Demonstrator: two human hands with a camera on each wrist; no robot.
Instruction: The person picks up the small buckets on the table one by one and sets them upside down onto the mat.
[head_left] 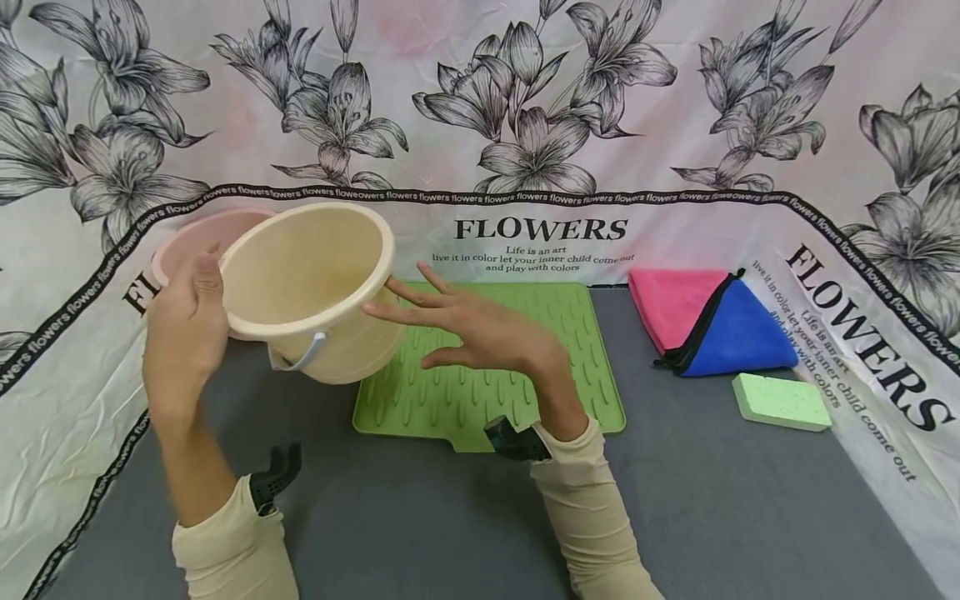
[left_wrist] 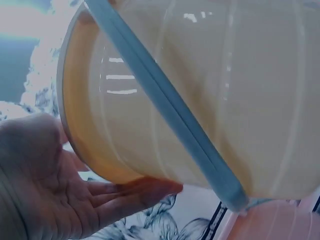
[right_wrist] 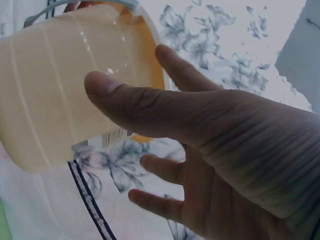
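Note:
A cream plastic bucket (head_left: pixel 352 342) is held up tilted, its open mouth facing my head camera. My left hand (head_left: pixel 180 342) grips it at the left side of the rim; in the left wrist view the fingers (left_wrist: pixel 135 200) lie along its outer wall. A pale blue-grey handle (left_wrist: pixel 170 107) crosses the bucket's side there. At the right of the rim, my right hand (head_left: pixel 487 329) is spread with extended fingers, its fingertips right at the rim. The right wrist view shows its thumb (right_wrist: pixel 105 85) in front of the bucket wall and a printed label (right_wrist: pixel 102 141) on the bucket.
Behind the bucket stands a pink tub (head_left: pixel 202 229), partly hidden. A green ridged mat (head_left: pixel 517 383) lies mid-table under the right hand. To the right are a folded pink and blue cloth (head_left: pixel 738 329) with black edging and a light green sponge block (head_left: pixel 780 402). Flowered fabric (head_left: pixel 540 158) hangs behind.

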